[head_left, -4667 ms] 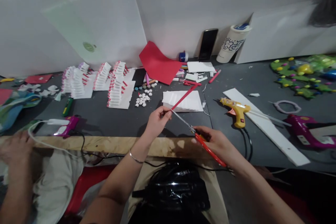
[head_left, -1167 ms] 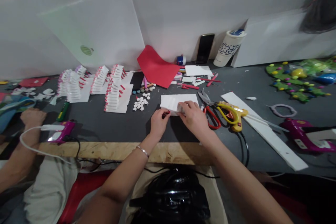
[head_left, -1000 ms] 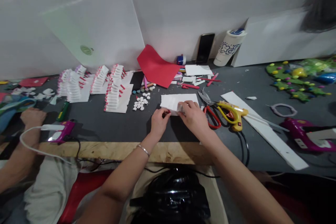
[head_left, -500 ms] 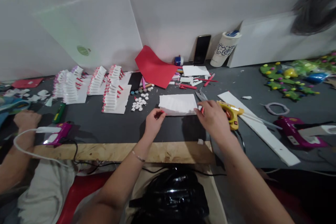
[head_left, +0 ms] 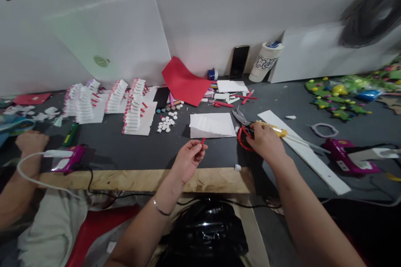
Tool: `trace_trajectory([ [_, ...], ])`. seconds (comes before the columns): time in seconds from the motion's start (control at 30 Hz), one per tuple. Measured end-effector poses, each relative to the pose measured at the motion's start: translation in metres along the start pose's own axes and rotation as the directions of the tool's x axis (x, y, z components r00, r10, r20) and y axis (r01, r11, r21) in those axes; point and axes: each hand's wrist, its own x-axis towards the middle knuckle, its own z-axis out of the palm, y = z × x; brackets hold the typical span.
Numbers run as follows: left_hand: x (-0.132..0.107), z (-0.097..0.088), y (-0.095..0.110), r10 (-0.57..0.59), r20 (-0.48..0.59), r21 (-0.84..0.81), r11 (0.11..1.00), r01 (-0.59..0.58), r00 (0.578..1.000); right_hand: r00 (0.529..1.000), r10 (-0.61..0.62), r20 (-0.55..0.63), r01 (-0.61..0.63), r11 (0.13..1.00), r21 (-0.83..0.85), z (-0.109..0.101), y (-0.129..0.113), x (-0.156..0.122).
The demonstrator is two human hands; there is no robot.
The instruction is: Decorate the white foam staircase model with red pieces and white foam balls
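Note:
My left hand (head_left: 191,156) pinches a short, thin red stick (head_left: 203,141) upright between thumb and fingertips, just in front of a white ridged card (head_left: 213,125). To the right, my right hand (head_left: 266,139) closes over the handles of red-handled scissors (head_left: 244,138); the thumb overlaps a red handle loop. The scissors' grey blades lie on the table, spread and pointing away. Right beside this hand is a yellow glue gun (head_left: 278,130), partly covered by it, with a clear glue stick out of its back.
White ridged pieces with red ends (head_left: 131,119) stand left, beside small white discs (head_left: 166,123). Behind lie red sheet (head_left: 184,81) and cut strips (head_left: 224,103). A phone (head_left: 239,61) and cup (head_left: 265,61) stand at the back. A co-worker's hand (head_left: 31,142) rests far left.
My left hand has drawn back from the card's edge, lifting the red stick. My right hand has left the card's right edge and moved right onto the scissors' handles.

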Motion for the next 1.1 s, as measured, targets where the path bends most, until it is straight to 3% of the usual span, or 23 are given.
trace_trajectory([
  [0.2, -0.002, 0.004, -0.001, -0.045, 0.005, -0.041, 0.998, 0.045, 0.999, 0.990, 0.121, -0.072, -0.098, 0.959, 0.267, -0.009, 0.006, 0.005],
  [0.3, 0.000, 0.006, -0.001, -0.042, 0.013, -0.033, 0.999, 0.043, 0.999, 0.986, 0.153, 0.069, -0.168, 0.857, 0.488, -0.033, 0.004, -0.002],
  [0.43, 0.003, 0.010, 0.000, -0.044, 0.052, -0.018, 0.999, 0.045, 0.998, 0.953, -0.069, 0.294, -0.158, 0.716, 0.680, -0.073, -0.010, -0.027],
  [0.53, 0.003, 0.015, 0.002, -0.059, 0.077, -0.001, 0.998, 0.059, 0.995, 0.864, -0.214, 0.456, -0.190, 0.700, 0.689, -0.094, -0.023, -0.047],
  [0.6, 0.002, 0.017, 0.002, -0.073, 0.086, 0.019, 0.997, 0.072, 0.994, 0.839, -0.240, 0.488, -0.191, 0.710, 0.678, -0.100, -0.029, -0.056],
  [1.1, -0.002, 0.023, -0.008, -0.134, 0.154, 0.105, 0.987, 0.118, 0.979, 0.865, -0.217, 0.452, -0.157, 0.740, 0.655, -0.097, -0.028, -0.068],
])
